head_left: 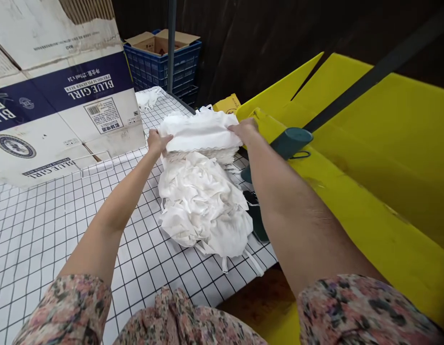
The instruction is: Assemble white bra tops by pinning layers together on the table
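A folded piece of white fabric point(200, 132) with a wavy edge lies across the top of a stack of similar white pieces point(218, 154). My left hand point(159, 141) grips its left end, thumb on top. At its right end, my right hand point(246, 129) has thumb and fingers closed on the cloth. Nearer to me sits a crumpled heap of white fabric pieces point(205, 203), with narrow straps trailing from its front. The fingers under the cloth are hidden in part.
A white grid-patterned tablecloth point(85, 225) covers the table. A large BLUE GIRL carton point(67, 91) stands at left, with blue crates point(160, 64) behind. Yellow panels point(369, 143) and a dark green tube point(291, 142) are close by my right arm. More white fabric point(148, 98) lies farther back.
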`<state>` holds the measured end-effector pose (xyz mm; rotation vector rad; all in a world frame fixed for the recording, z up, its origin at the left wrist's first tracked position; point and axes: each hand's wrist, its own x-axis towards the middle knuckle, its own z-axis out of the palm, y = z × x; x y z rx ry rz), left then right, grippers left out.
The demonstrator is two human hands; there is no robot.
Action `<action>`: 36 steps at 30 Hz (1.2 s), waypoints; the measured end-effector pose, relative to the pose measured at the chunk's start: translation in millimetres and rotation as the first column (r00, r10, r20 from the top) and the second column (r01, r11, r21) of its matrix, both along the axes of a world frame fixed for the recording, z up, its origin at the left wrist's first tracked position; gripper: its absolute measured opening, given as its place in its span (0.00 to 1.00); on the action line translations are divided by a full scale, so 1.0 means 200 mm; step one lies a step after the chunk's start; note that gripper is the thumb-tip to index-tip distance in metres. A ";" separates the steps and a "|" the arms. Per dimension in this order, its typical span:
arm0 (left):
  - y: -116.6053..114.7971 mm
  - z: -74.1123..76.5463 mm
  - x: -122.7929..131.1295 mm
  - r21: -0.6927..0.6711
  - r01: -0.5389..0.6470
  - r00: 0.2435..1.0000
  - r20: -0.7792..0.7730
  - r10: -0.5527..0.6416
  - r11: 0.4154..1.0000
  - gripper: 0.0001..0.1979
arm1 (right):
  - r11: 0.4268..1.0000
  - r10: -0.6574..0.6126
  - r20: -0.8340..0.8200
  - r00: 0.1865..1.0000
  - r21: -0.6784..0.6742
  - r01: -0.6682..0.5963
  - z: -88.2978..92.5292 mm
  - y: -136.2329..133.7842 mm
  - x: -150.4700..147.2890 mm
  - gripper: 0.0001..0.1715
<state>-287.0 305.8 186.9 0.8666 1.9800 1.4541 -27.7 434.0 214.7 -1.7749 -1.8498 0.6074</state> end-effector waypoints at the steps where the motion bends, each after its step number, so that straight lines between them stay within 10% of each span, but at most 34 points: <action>1: -0.01 0.01 0.01 0.006 0.005 0.997 -0.079 -0.005 1.000 0.39 | 0.998 -0.060 0.031 0.998 0.007 0.060 -0.01 -0.01 -0.01 0.32; 3: -0.03 0.02 0.03 0.034 0.084 0.942 -0.329 -0.068 0.996 0.45 | 0.989 -0.137 0.071 0.988 0.063 0.133 -0.01 -0.04 -0.04 0.33; 6: 0.00 0.00 0.09 -0.056 0.325 0.657 -0.705 -0.269 0.944 0.37 | 0.984 -0.033 0.107 0.994 0.177 0.013 -0.05 -0.07 -0.12 0.35; 9: 0.03 -0.06 0.13 -0.236 0.378 0.508 -0.755 -0.414 0.895 0.34 | 0.981 0.106 0.174 0.979 0.145 -0.131 -0.15 -0.06 -0.18 0.37; 14: 0.08 -0.10 0.12 -0.324 0.355 0.545 -0.690 -0.476 0.877 0.39 | 0.979 0.181 0.225 0.957 0.049 -0.196 -0.23 0.00 -0.19 0.42; 18: 0.03 -0.04 0.06 -0.215 0.396 0.685 -0.578 -0.443 0.893 0.36 | 0.991 0.106 0.009 0.994 0.077 -0.106 -0.06 -0.10 -0.19 0.39; 24: -0.60 0.03 -0.09 0.261 0.223 0.964 -0.201 -0.174 0.939 0.24 | 0.926 0.326 -0.170 0.930 0.254 -0.278 0.16 -0.64 -0.02 0.25; 29: -1.33 0.01 -0.06 0.150 -0.051 0.999 0.004 0.051 0.987 0.07 | 0.839 0.544 -0.073 0.836 0.015 -0.545 -0.05 -1.11 0.15 0.09; 36: -1.83 -0.06 0.09 0.027 -0.046 0.992 0.118 0.042 0.999 0.09 | 0.832 0.550 -0.005 0.835 0.083 -0.548 -0.02 -1.06 0.10 0.13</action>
